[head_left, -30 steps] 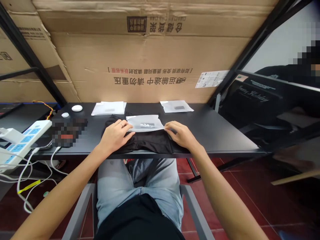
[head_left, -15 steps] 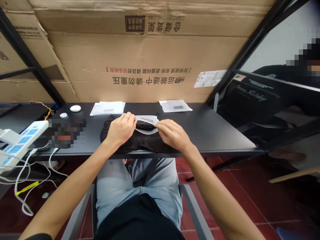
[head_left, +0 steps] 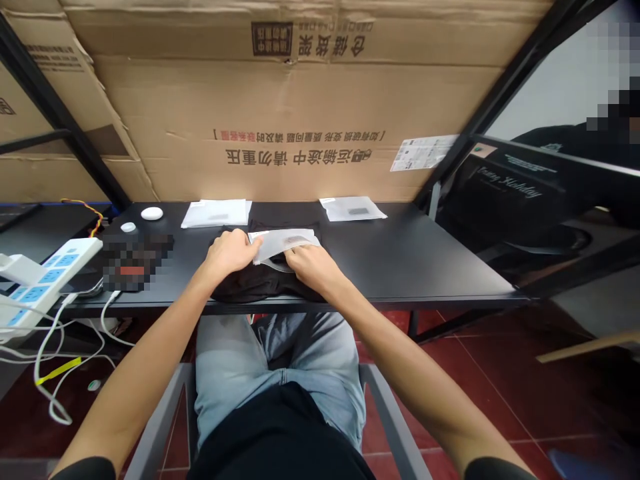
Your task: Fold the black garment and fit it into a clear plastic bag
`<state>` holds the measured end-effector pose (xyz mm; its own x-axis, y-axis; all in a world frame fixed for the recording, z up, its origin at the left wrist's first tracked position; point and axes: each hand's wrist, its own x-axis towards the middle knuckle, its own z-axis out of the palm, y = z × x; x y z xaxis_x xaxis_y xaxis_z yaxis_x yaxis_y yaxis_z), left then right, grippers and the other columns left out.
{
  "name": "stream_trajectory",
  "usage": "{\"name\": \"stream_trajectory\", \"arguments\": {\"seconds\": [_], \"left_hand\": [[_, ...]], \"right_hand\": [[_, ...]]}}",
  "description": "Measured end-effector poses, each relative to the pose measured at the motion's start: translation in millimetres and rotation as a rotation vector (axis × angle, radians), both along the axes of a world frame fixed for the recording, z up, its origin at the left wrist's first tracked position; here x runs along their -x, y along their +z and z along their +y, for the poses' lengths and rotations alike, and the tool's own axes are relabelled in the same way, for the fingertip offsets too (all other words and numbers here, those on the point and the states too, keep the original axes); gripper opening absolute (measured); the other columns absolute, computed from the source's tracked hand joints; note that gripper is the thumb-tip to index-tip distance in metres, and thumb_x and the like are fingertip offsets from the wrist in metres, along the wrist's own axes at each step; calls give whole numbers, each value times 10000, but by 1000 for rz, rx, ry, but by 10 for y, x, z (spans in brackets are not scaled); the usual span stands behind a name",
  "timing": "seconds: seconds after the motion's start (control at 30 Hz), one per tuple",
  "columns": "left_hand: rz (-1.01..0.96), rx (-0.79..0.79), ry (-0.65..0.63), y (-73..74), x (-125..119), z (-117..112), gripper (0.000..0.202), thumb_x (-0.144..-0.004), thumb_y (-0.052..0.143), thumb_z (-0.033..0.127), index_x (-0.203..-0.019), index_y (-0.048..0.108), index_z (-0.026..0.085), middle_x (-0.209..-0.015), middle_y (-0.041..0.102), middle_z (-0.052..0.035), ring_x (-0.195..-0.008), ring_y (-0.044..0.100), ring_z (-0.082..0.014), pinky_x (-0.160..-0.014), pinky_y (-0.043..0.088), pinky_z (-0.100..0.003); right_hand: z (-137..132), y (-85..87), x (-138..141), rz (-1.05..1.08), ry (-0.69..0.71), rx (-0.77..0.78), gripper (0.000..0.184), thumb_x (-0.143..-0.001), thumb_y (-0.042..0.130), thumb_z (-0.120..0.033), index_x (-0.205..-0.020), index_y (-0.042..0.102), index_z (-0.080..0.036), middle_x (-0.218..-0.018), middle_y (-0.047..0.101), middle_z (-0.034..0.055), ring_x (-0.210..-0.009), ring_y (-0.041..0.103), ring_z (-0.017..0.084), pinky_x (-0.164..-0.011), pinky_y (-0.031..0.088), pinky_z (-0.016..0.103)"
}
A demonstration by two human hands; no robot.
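A frosted white plastic pouch (head_left: 280,241) is held over a black cloth item (head_left: 243,283) at the table's front edge. My left hand (head_left: 233,253) is closed on the pouch's left side, the thumb lying over its edge. At the pouch's open front side, my right hand (head_left: 311,267) reaches in with its fingertips. The pouch's upper layer covers those fingertips, so whether they grip anything is hidden. Part of the cloth shows dark just under the opening.
Similar flat white pouches lie at the back, one left (head_left: 217,213) and one right (head_left: 353,209). A cardboard sheet (head_left: 300,100) stands behind the black table (head_left: 410,260). To the left are a power strip (head_left: 47,280), white cables and a white oval case (head_left: 152,213). A person sits at right.
My right hand has moved left from the pouch's right edge, and its fingertips are now inside the opening. My left hand has shifted slightly left, and the pouch's upper layer now hangs over the opening.
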<state>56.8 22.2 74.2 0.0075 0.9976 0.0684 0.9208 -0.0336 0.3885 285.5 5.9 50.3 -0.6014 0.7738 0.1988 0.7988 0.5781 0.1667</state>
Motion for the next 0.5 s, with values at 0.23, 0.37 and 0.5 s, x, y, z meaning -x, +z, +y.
{"name": "stream_trajectory", "arguments": {"seconds": [0.23, 0.37, 0.5], "left_hand": [[-645, 421, -119, -64, 259, 259, 565, -865, 823, 717, -783, 783, 159, -805, 822, -143, -754, 785, -239, -728, 630, -320], [-976, 428, -135, -113, 288, 316, 432, -833, 943, 551, -794, 746, 169, -712, 732, -62, -733, 758, -204, -779, 653, -326], [-1187, 274, -83, -132, 272, 456, 332, -873, 895, 266, -728, 605, 197, -627, 542, 51, -589, 591, -110, -751, 652, -309]], "right_hand": [[-10, 12, -202, 171, 38, -149, 479, -1012, 469, 10, -1398, 696, -161, -1320, 821, 175, -1193, 789, 330, -905, 652, 393], [23, -59, -301, 320, 156, -306, 528, -1057, 478, -18, -1525, 648, -193, -1415, 805, 144, -1287, 781, 305, -984, 691, 390], [21, -131, -339, 436, 308, -373, 587, -1056, 496, 1, -1583, 630, -222, -1483, 778, 121, -1364, 762, 292, -1103, 683, 412]]}}
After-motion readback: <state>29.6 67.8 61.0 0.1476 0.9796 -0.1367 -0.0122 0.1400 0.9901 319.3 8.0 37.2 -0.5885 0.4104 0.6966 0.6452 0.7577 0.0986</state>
